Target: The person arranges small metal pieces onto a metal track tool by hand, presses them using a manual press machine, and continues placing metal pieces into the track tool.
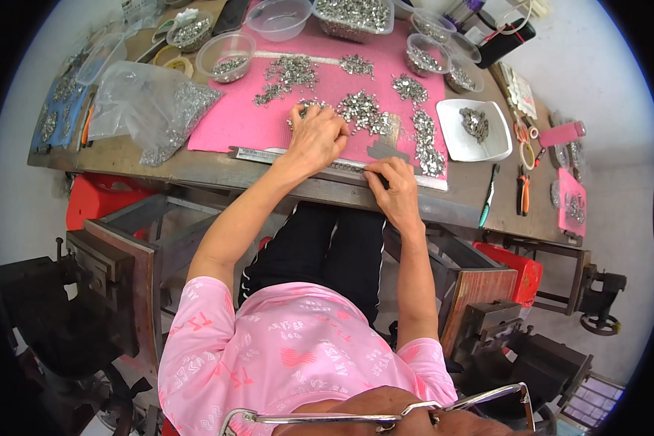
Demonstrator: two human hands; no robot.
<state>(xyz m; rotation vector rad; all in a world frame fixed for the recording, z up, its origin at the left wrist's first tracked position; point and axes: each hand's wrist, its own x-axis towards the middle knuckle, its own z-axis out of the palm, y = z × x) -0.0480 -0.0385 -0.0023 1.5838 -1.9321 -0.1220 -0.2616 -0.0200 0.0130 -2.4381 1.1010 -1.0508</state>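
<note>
My left hand bends its fingers down onto a small heap of shiny metal pieces on the pink mat. Its fingertips are partly hidden, and whatever they pinch is too small to make out. Along the mat's near edge lies a long ruler-like metal strip, with a row of small dark pieces along it. At the right part of that strip, my right hand presses its fingertips together on something too small to name. Between the hands and farther off lie more heaps of metal pieces.
Left of the mat slumps a clear plastic bag of metal pieces. Plastic tubs line the back. To the right are a white dish holding a chain-like clump, a toothbrush and orange-handled pliers. Vises stand below table height.
</note>
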